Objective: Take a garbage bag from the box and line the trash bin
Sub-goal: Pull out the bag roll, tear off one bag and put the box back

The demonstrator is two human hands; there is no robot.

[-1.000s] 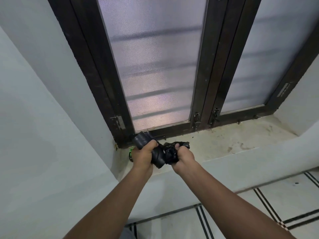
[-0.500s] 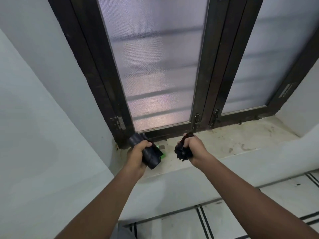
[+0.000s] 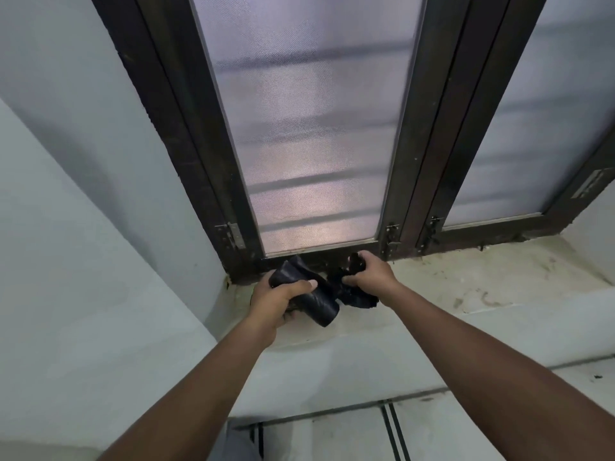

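My left hand point(image 3: 278, 299) is clamped around the garbage bag roll point(image 3: 307, 292) over the window sill point(image 3: 466, 287); my right hand point(image 3: 367, 277) grips the bunched loose bag point(image 3: 354, 296). Pulling crooked could rip the film rather than the perforation. No bin in view.

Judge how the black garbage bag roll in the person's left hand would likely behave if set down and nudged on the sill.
The garbage bag roll looks cylindrical, so it may roll. It dents under the left hand, so it is probably soft and light. The loose bag bunched in the right hand crumples, suggesting thin, floppy film.
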